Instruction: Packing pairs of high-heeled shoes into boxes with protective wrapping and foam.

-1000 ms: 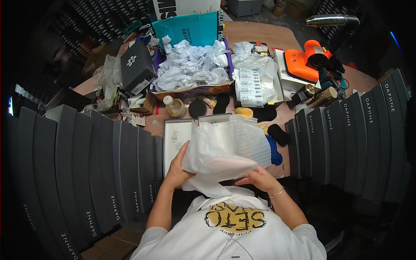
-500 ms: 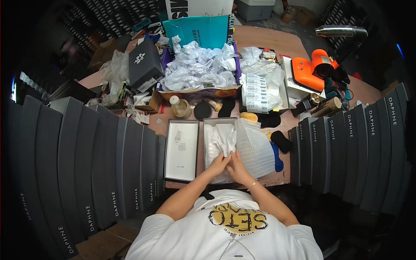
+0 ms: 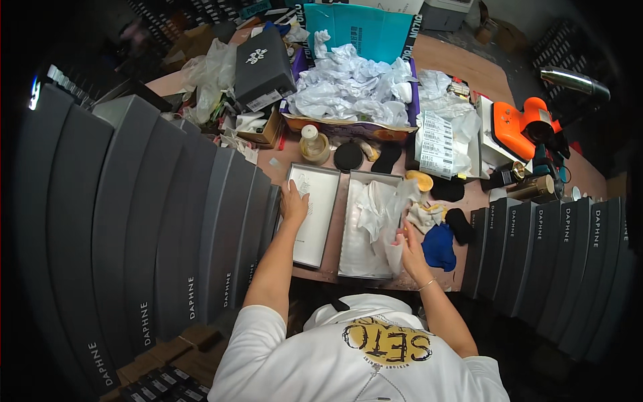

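Note:
A shallow grey shoe-box lid (image 3: 317, 213) with a white inside lies on the table, inside up. My left hand (image 3: 293, 206) grips its left edge, thumb over the inside. Just right of it stands the open grey box (image 3: 345, 231), lined with white foam sheet and crumpled white tissue paper (image 3: 375, 208). What lies under the wrapping is hidden. At the box's right edge my right hand (image 3: 414, 253) is closed on the white foam sheet (image 3: 396, 249), which is folded inward over the box.
Tall rows of grey shoe boxes (image 3: 167, 208) flank me on the left and on the right (image 3: 536, 254). Behind are a purple carton of crumpled paper (image 3: 355, 87), a bottle (image 3: 313, 146), a round black tin (image 3: 348, 157) and an orange device (image 3: 512, 124). A blue cloth (image 3: 439, 248) lies right of the box.
My hands have parted from the tissue: the left went to the lid, the right to the box's right side. The foam sheet spread out on the right is now folded over the box.

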{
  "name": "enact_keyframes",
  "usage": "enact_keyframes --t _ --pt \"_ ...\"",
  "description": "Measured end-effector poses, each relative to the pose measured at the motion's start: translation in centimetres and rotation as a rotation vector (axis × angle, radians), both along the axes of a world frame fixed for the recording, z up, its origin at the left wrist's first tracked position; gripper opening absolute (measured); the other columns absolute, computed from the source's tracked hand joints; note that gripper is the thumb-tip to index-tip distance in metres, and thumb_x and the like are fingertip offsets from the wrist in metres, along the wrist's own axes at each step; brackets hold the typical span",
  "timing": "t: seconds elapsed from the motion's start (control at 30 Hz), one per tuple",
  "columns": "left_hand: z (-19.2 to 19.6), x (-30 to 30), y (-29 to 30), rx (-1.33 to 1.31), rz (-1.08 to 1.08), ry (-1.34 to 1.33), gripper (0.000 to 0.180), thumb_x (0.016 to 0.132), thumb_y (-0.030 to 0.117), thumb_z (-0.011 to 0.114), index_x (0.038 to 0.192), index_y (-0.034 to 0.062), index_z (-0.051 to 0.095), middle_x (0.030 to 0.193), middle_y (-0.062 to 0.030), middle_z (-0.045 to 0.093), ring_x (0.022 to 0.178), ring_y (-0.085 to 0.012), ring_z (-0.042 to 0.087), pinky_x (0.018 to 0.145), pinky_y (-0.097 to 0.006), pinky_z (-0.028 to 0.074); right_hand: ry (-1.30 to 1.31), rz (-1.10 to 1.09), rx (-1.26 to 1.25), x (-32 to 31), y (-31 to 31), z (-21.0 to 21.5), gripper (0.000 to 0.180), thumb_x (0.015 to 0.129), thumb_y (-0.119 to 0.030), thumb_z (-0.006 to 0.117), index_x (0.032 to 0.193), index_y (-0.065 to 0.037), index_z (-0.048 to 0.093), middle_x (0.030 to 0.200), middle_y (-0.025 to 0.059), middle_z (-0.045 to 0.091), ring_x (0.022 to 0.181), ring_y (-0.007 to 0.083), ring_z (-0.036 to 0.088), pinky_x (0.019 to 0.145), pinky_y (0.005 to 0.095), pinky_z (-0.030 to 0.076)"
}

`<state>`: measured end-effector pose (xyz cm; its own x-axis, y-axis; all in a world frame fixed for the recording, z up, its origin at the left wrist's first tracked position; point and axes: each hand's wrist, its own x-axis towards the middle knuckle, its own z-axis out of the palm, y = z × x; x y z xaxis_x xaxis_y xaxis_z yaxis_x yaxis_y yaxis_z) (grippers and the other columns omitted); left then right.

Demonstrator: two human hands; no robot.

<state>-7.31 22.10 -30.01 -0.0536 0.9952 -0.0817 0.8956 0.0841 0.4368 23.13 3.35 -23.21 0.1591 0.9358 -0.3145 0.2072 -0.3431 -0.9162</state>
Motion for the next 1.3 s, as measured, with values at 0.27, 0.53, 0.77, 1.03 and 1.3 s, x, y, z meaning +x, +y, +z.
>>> enact_keyframes --t 0.27,0.53,0.77,1.03,1.3 --pt "-2.6 3.0 -0.6 0.009 0.178 0.106 0.059 0.076 0.022 0.075 0.120 -0.0009 0.044 0.120 -0.0176 0.047 0.112 -0.0345 0.049 0.091 -0.043 0.045 0.032 -0.234 -0.110 2.4 -4.6 0.4 0.040 0.096 -0.024 0.051 0.131 -0.004 0.047 0.101 0.0060 0.056 0.072 0.0106 0.057 0.059 0.0230 0.048" --pt "-0.7 2.0 1.3 -0.354 0.288 -0.409 0.031 0.076 0.011 0.074 0.096 -0.0022 0.055 0.098 -0.0162 0.063 0.086 -0.0251 0.064 0.073 -0.034 0.052 0.055 -0.099 -0.130 5.1 -6.1 0.1 0.030 0.093 -0.016 0.055 0.119 -0.001 0.055 0.092 0.0046 0.061 0.078 0.0102 0.059 0.067 0.0216 0.047" --pt "8.9 9.4 -8.7 -0.335 0.163 -1.279 0.042 0.084 0.009 0.068 0.120 -0.0014 0.048 0.109 -0.0130 0.059 0.097 -0.0171 0.058 0.079 -0.028 0.049 -0.035 0.039 0.057 6.7 -5.1 -5.3 0.047 0.088 -0.019 0.058 0.130 -0.002 0.046 0.121 0.0185 0.053 0.112 0.0286 0.053 0.095 0.0332 0.041" --pt "1.6 3.3 -16.8 -0.361 -0.053 -0.083 0.047 0.081 0.015 0.067 0.122 -0.0015 0.049 0.103 -0.0228 0.060 0.096 -0.0357 0.059 0.083 -0.040 0.047 -0.592 0.451 0.361 -2.1 2.0 1.6 0.084 0.081 -0.039 0.065 0.146 -0.008 0.023 0.150 0.0232 0.020 0.139 0.0385 0.019 0.112 0.0492 0.016" --pt "10.8 0.6 -18.2 -0.026 -0.105 -0.623 0.024 0.090 0.015 0.058 0.103 -0.0047 0.056 0.090 -0.0167 0.064 0.083 -0.0253 0.062 0.073 -0.034 0.048 -0.953 0.716 0.167 -4.0 3.0 0.8 0.096 0.068 -0.052 0.073 0.144 -0.011 0.030 0.150 0.0179 0.023 0.142 0.0355 0.013 0.110 0.0600 0.009"
